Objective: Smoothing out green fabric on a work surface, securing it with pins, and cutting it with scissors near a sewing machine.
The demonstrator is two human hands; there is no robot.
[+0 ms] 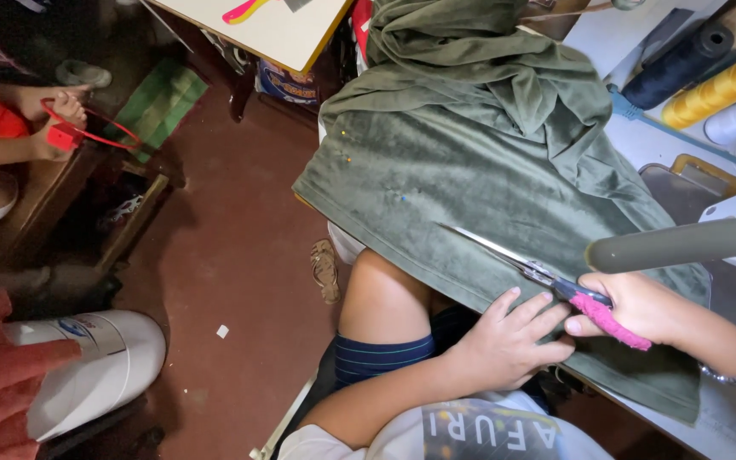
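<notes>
Your right hand (641,308) is closed around the pink-wrapped handle of the steel scissors (521,266), which lie at 5 o'clock in the view. The blades are slightly parted, tips pointing toward 10 o'clock, and rest on the olive-green velvet cloth (470,170).

Your left hand (504,341) lies flat at 6 o'clock, fingers spread and holding nothing, pressing the cloth's near edge just beside the blades.

The cloth drapes over the table from 12 o'clock to 5 o'clock. Coloured pin heads (344,157) mark it at 10 o'clock of the blades.

No cut line shows ahead of the tips; judge the cutting as barely begun.

Thread spools (721,85) stand at 2 o'clock.
</notes>
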